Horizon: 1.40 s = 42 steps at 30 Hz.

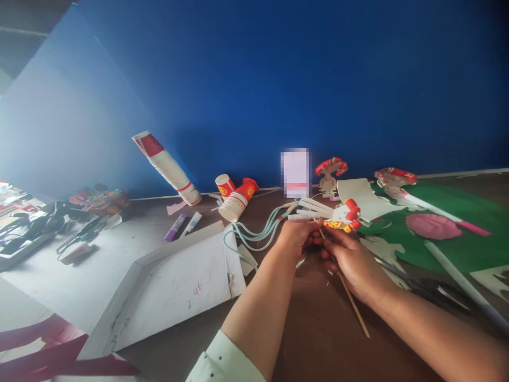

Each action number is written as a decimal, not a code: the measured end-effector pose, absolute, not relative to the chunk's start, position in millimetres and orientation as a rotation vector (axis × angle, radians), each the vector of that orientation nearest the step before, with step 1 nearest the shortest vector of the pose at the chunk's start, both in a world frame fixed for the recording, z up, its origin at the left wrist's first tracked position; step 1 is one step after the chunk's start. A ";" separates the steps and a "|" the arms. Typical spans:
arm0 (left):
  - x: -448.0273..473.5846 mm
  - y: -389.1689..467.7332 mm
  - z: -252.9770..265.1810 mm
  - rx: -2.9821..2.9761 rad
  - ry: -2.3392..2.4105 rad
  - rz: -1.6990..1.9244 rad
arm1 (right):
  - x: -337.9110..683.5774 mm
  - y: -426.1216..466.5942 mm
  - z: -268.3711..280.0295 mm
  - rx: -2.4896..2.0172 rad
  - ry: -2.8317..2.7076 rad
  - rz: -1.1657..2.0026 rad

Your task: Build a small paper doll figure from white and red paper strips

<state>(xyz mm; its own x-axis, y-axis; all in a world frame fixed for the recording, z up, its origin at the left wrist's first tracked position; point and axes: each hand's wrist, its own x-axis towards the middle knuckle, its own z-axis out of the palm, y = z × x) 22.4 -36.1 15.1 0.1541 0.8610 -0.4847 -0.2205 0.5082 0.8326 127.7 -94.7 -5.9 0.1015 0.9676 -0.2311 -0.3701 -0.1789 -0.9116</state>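
Where a broad blue wall [278, 79] meets a dark brown surface [314, 339], craft materials lie spread in front of the person. A shallow white box [170, 276] sits tilted to the left, and a green sheet [473, 260] lies flat to the right. A leaning stack of paper cups [169, 167] stands near the wall.

Between box and sheet, two bare hands meet, well out from the body. The left hand [300, 236] has its fingers curled narrow; their tips are partly hidden, so whether they pinch anything cannot be told. The right hand [348, 254] is closed, its fingers around a thin wooden stick [353, 305].

The stick's long axis runs on a slant: its far end rises between the two sets of fingers, closest to the left ones, while its length passes under the right hand and comes out toward the person, angled rightward. A small red, white and yellow paper figure [347, 216] sits just beyond the right fingers, right of the stick's far end; the right hand is nearer to it. Whether figure and stick touch is not clear.
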 end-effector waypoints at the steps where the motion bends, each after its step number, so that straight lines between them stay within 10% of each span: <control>1: 22.6 -36.3 14.7 0.689 1.156 0.873 | 127.5 -94.6 -5.9 -1.155 -0.714 1.405; 42: 24.2 -36.7 15.5 0.683 1.139 0.906 | 131.1 -93.8 6.1 -1.030 -0.565 1.566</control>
<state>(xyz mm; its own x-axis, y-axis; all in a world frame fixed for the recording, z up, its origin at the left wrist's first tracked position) 24.2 -36.7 15.5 0.1499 0.8754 -0.4596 -0.2512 0.4833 0.8386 131.1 -93.8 6.1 0.0043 0.9500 -0.3121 -0.5315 -0.2622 -0.8055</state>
